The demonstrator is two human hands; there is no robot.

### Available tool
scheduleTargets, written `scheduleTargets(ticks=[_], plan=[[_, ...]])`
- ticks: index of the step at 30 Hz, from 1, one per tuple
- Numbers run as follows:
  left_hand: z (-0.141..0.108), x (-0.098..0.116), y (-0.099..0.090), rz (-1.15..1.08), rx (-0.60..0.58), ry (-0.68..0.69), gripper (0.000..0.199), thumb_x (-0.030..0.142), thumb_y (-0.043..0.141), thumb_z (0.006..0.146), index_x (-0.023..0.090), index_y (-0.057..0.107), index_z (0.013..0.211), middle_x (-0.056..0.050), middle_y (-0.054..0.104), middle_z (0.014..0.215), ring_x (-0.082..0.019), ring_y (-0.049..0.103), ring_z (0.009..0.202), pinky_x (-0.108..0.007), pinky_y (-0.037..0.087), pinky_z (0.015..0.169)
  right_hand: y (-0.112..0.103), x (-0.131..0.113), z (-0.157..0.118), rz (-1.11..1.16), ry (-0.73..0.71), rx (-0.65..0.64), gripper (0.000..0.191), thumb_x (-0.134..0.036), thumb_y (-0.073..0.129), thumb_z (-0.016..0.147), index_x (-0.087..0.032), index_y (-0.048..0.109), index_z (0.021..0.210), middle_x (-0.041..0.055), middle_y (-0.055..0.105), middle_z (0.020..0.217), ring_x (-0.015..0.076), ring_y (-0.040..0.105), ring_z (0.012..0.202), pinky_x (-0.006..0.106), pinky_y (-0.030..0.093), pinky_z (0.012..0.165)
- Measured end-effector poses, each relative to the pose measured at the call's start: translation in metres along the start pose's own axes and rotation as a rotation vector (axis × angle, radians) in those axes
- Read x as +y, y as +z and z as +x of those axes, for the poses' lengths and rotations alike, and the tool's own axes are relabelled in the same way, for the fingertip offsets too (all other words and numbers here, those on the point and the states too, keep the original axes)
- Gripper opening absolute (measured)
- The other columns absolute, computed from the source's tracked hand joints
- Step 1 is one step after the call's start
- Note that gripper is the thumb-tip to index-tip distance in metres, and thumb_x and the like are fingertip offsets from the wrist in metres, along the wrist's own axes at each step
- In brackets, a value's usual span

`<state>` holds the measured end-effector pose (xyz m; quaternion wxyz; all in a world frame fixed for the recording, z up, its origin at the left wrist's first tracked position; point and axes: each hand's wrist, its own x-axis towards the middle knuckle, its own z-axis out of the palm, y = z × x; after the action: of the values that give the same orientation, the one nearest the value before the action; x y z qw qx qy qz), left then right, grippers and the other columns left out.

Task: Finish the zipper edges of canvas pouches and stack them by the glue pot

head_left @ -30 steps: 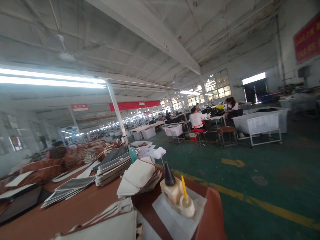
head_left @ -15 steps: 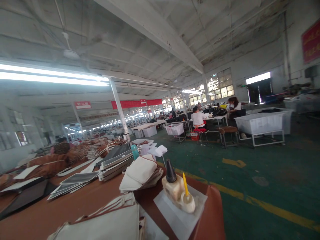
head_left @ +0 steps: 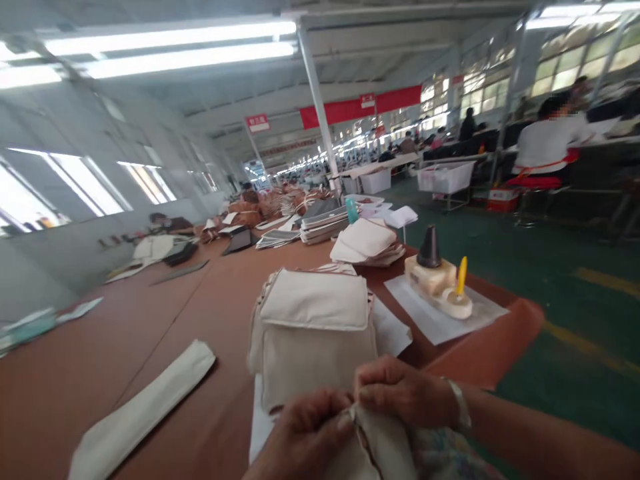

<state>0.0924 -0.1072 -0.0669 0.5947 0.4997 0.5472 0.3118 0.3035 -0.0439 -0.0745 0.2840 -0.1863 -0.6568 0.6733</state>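
Down at the near edge, the left hand (head_left: 313, 430) and the right hand (head_left: 400, 393) are nearly together, each with its fingertips pinched closed on a pale cloth piece (head_left: 385, 443), which sits low in front of the person, before the table edge. Just beyond lies a stack of cream panels (head_left: 317, 313), with a long pale strip (head_left: 145, 407) off to its left on the brown tabletop (head_left: 200, 300). To the right, a bottle with a black cone (head_left: 430, 267) and a yellow stick (head_left: 462, 275) stand on a white sheet (head_left: 395, 293). Farther over are more piled panels (head_left: 367, 241), then a green floor (head_left: 560, 253), a white bin (head_left: 447, 177), a seated person in white (head_left: 545, 140) and red banners (head_left: 360, 107) under bright tube lights (head_left: 190, 60).
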Motion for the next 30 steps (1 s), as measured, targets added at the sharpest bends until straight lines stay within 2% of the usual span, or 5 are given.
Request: scheduleTargets(ticks=[3,11,18,23,30], plan=[[-0.008,0.022,0.007,-0.148,-0.111,-0.015,0.052,0.062,0.078,0.064,0.013,0.067,0.077,-0.004,0.066,0.070,-0.013,0.055,0.060,-0.021,0.037,0.053,0.001,-0.002,-0.005,0.099,0.026,-0.033,0.045,-0.055,0.058,0.090,-0.015,0.051,0.071,-0.0048,0.037,0.065,0.0085,0.028,0.059,0.023,0.022,0.054],[-0.008,0.046,0.008,-0.122,-0.066,-0.056,0.060,0.064,0.083,0.053,0.012,0.070,0.081,0.000,0.059,0.059,-0.015,0.055,0.059,-0.023,0.041,0.056,-0.002,-0.016,-0.006,0.116,0.059,-0.024,0.036,-0.048,0.055,0.089,-0.014,0.061,0.078,-0.0016,0.046,0.068,0.0109,0.035,0.062,0.025,0.026,0.059],[-0.006,0.045,0.007,-0.041,-0.074,-0.079,0.050,0.056,0.082,0.059,0.011,0.068,0.079,-0.001,0.062,0.063,-0.013,0.053,0.058,-0.022,0.038,0.054,-0.004,-0.022,-0.005,0.036,0.111,-0.129,0.031,-0.038,0.075,0.075,-0.011,0.062,0.083,-0.0024,0.054,0.070,0.0081,0.040,0.061,0.020,0.028,0.054],[-0.005,0.037,0.009,0.007,-0.070,-0.134,0.037,0.047,0.075,0.070,0.012,0.066,0.080,-0.003,0.064,0.068,-0.012,0.051,0.057,-0.021,0.034,0.051,-0.002,-0.018,-0.003,0.026,0.136,-0.091,0.036,-0.027,0.085,0.061,-0.011,0.059,0.079,-0.0061,0.050,0.064,0.0061,0.037,0.056,0.017,0.026,0.048],[-0.007,0.041,0.017,0.103,-0.029,-0.085,0.026,0.039,0.067,0.077,0.013,0.066,0.076,0.001,0.058,0.062,-0.010,0.044,0.056,-0.020,0.029,0.050,0.003,-0.021,-0.006,-0.206,0.108,-0.003,0.012,-0.022,0.062,0.081,-0.012,0.059,0.075,-0.0036,0.052,0.064,0.0088,0.040,0.059,0.020,0.031,0.054]])
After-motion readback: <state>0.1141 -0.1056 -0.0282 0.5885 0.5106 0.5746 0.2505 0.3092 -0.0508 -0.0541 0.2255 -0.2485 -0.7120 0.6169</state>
